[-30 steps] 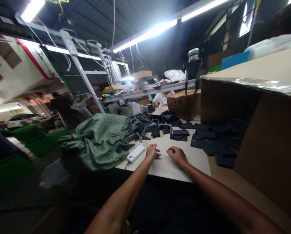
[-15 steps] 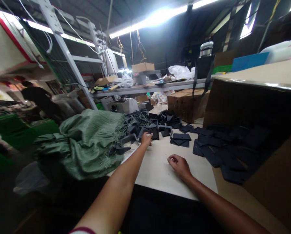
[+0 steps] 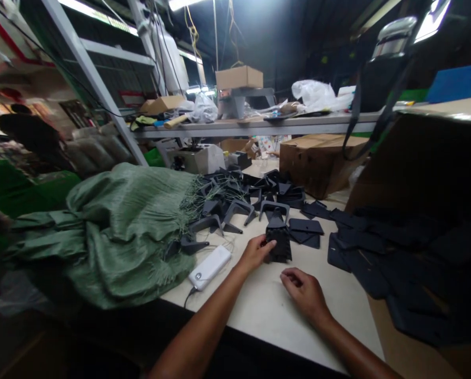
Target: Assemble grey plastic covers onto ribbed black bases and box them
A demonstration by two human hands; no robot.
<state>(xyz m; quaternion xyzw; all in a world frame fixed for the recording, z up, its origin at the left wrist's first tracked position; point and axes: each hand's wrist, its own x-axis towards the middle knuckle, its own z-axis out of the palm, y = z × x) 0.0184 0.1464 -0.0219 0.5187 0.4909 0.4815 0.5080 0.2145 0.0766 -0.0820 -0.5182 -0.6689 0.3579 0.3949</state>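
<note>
My left hand (image 3: 256, 253) grips a black plastic piece (image 3: 278, 246) by its left edge; the piece has a notched rim and a narrower upper part. My right hand (image 3: 305, 292) is just above the pale tabletop (image 3: 259, 302), near that piece, its fingers curled in. Whether anything small is inside the curl is hidden. Behind the held piece stands a dark U-shaped bracket (image 3: 274, 205). To its right lie flat black plates (image 3: 305, 226), stacked askew. A heap of dark brackets (image 3: 215, 200) spreads out behind my left hand.
A green woven sack (image 3: 133, 221) spills brackets at left. A white power bank (image 3: 211, 267) with a cable lies beside it. On the right, an open cardboard box (image 3: 409, 173) holds many black plates (image 3: 378, 242). A shelf (image 3: 235, 129) crosses behind; a person (image 3: 30, 131) is far left.
My left hand has drawn back from the heap with the black piece in it. My right hand stays curled over the table. The view has shifted, and the power bank now shows.
</note>
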